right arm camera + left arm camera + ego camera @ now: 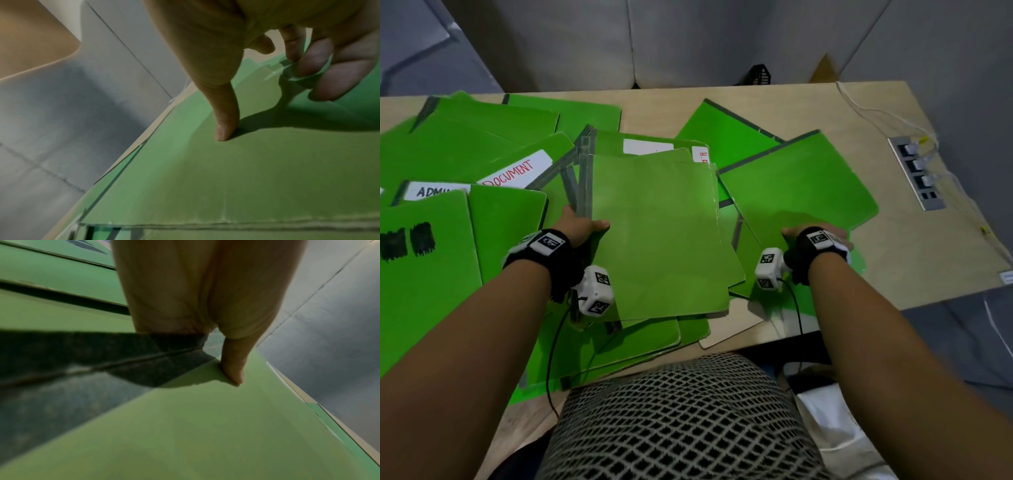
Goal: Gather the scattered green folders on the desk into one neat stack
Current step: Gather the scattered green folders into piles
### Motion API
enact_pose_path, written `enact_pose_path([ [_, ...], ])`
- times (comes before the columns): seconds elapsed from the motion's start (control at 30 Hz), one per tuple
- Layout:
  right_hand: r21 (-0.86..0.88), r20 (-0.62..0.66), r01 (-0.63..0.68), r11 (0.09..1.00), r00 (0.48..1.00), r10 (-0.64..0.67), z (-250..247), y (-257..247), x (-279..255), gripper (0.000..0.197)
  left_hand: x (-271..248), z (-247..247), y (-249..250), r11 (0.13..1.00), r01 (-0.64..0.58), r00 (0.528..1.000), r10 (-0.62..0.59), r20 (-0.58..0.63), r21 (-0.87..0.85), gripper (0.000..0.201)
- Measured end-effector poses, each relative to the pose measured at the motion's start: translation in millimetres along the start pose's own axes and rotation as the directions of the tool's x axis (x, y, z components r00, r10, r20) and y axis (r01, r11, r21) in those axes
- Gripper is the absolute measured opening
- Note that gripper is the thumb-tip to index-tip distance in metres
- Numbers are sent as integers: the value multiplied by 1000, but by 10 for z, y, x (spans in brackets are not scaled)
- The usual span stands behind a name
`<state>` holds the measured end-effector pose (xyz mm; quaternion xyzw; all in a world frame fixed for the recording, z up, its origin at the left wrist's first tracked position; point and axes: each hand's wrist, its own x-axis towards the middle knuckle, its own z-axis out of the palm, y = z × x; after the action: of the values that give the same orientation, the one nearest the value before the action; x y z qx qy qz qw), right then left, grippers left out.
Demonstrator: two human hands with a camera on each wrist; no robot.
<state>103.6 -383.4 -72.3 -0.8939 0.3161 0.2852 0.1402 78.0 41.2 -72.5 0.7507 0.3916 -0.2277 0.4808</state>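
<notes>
A wooden desk (pixel 808 113) is seen from above, largely covered by scattered green folders (pixel 465 144); a partly gathered pile (pixel 661 236) of them lies at the middle of the near edge, its sheets fanned and not squared, some near corners jutting past the desk edge. The left hand (pixel 577 224) is set at the left edge of the pile; in the left wrist view the thumb (pixel 233 363) is pressed flat on the top cover while the fingers are hidden beneath the dark spine strip, so the pile's edge is pinched between thumb and fingers. The right hand (pixel 815 234) is placed on a separate folder (pixel 801 185) lying just right of the pile and partly tucked under it; in the right wrist view its thumb (pixel 225 123) is pressed down on the green cover and the fingers (pixel 329 76) are curled around the cover's far edge, which is thereby pinched. Further folders are spread over the left half of the desk, overlapping; one is marked by a white label reading DOCUMENT (pixel 517 173), another by a label beginning ADMI (pixel 434 191); one more folder (pixel 719 126) lies behind, toward the far edge. A socket panel (pixel 917 174) with white cables (pixel 869 109) is set into the right side of the desk.
</notes>
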Motion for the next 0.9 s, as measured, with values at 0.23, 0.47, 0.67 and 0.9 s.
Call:
enact_pose_path([
  [0.23,-202,33,118,972,993,-113,-196,-99,-698,71,20,-18,-9,1000,9,1000,-9,9,-18,84],
  [0.47,-297,21,173,939,984,-175,-558,-18,-570,56,-1,-23,55,1000,-14,1000,14,-5,20,84],
  [0.67,-541,-53,111,834,985,-165,-801,241,-370,52,-33,-10,25,1000,-25,1000,25,-1,-19,82],
  [0.9,-485,210,182,856,974,-88,-528,456,-308,18,-82,7,13,999,-36,999,36,-7,-34,80],
])
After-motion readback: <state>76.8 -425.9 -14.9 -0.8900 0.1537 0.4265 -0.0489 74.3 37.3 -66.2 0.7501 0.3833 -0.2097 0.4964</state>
